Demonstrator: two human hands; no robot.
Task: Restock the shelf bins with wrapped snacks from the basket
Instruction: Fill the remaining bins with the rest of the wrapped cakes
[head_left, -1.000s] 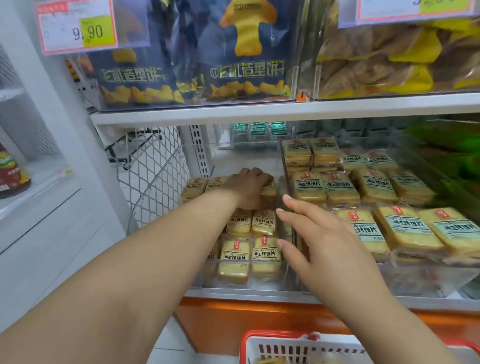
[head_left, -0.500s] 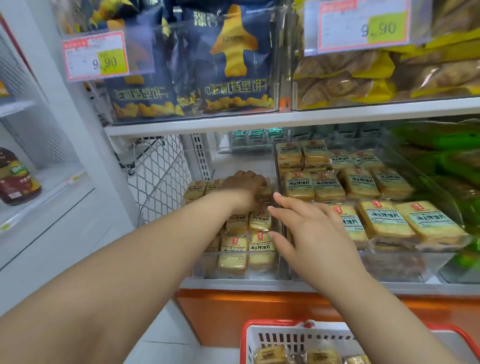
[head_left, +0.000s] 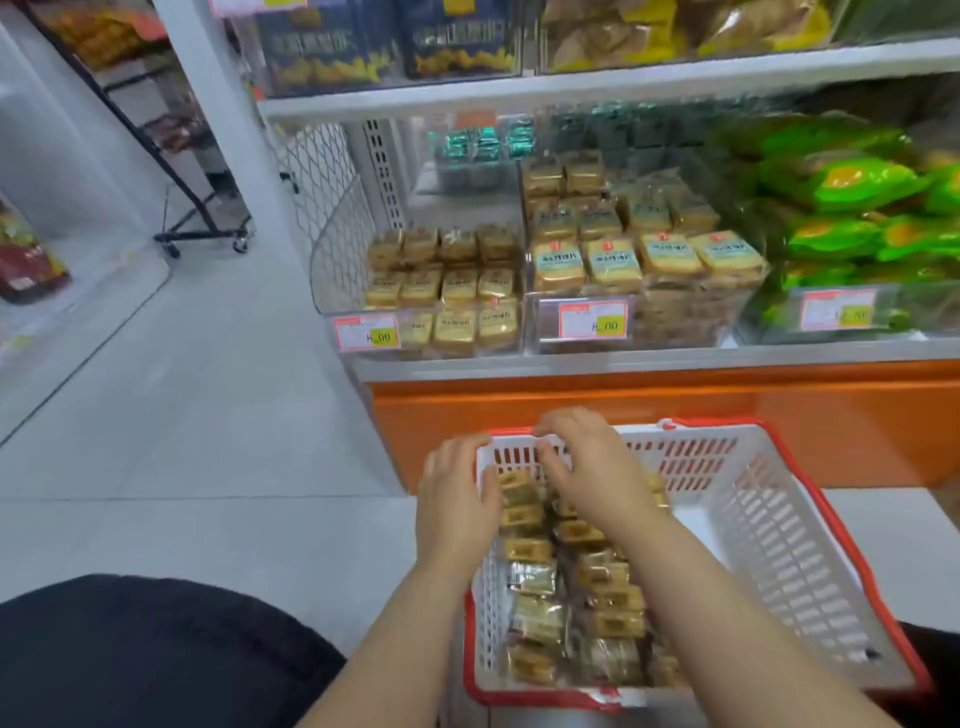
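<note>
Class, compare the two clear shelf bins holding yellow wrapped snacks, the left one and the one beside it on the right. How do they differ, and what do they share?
The left bin holds small packs lying low; the right bin holds larger packs with pale blue labels, piled higher. The left bin's packs stop well short of the back; the right bin's rows run further back. Both are clear, carry a price tag in front and sit on the same shelf.

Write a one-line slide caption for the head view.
Both hands, left and right, reach into the basket of wrapped snacks below the shelf bins.
</note>
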